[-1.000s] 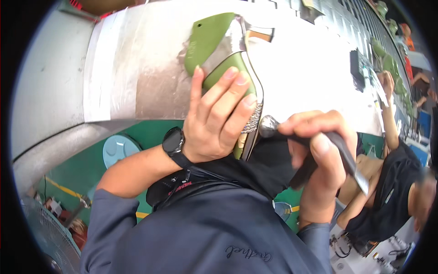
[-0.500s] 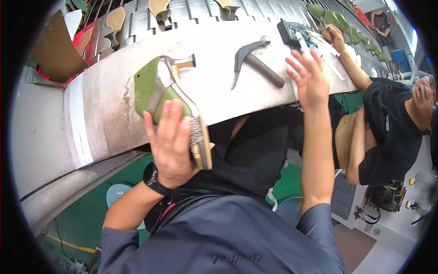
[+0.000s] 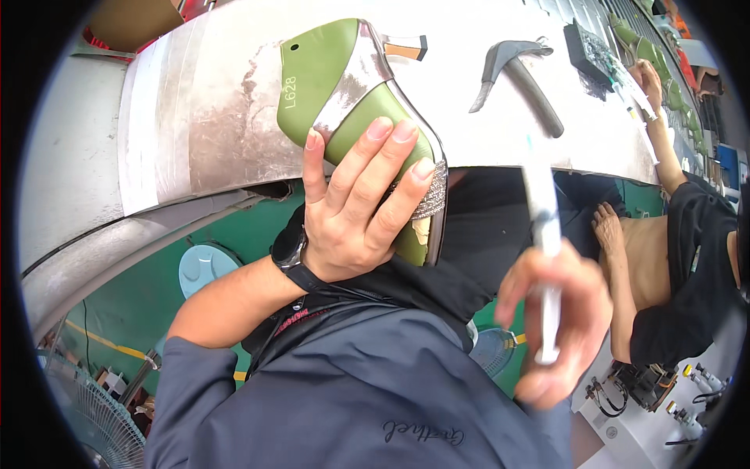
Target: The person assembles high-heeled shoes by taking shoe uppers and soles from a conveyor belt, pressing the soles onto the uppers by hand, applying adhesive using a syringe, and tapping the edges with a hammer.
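A high-heeled sandal (image 3: 351, 102) lies on its side on a green shoe last (image 3: 320, 66), overhanging the bench's near edge. It has a silvery strap and a glittery band near the toe. My left hand (image 3: 355, 207) holds it, fingers spread over the last and part of the straps. In my right hand (image 3: 574, 313) is a clear syringe with a white plunger (image 3: 541, 191), gripped between thumb and fingers; its tip points up toward the bench. Motion blurs this hand and the syringe.
A hammer (image 3: 533, 98) with a dark wrapped head lies on the white bench (image 3: 453, 144). Behind it stands a black bristly block (image 3: 587, 59) with syringes beside it. At right, a co-worker's hand (image 3: 647, 82) reaches over the bench. A blue stool (image 3: 205, 270) stands below left.
My right hand, open and empty before near the block, has come back toward me and now holds a syringe. The sandal and my left hand appear farther right in view.
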`<state>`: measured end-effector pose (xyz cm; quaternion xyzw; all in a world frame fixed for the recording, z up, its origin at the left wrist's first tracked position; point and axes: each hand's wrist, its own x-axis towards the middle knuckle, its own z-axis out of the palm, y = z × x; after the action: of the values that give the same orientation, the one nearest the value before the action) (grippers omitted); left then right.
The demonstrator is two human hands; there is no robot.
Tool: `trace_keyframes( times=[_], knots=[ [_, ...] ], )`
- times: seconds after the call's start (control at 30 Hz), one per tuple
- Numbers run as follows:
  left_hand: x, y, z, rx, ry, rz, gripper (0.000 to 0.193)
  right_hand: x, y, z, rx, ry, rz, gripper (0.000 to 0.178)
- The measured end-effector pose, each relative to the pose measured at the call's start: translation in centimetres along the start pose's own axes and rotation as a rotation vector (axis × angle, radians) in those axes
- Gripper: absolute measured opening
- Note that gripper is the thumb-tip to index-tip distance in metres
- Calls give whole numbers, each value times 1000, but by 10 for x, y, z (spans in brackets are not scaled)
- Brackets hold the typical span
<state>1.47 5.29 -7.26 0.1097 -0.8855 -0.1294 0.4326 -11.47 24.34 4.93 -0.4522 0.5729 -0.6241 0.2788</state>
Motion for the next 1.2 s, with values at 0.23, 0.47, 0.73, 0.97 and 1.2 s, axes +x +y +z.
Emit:
trace_keyframes(
  times=[0.23,0.47,0.73,0.97,1.2],
  knots=[
    [0,4,2,5,4,-10,42,-8,-8,12,-10,-63,16,64],
    [0,2,2,11,-2,-8,41,1,-1,9,67,-70,86,59],
    [-1,1,2,7,0,-11,42,2,-6,5,45,-100,104,54],
    [-1,1,4,-4,14,-16,41,0,-16,9,31,-58,178,59],
    [-1,2,5,14,24,-17,41,-5,-14,16,75,-8,133,58]
  ],
)
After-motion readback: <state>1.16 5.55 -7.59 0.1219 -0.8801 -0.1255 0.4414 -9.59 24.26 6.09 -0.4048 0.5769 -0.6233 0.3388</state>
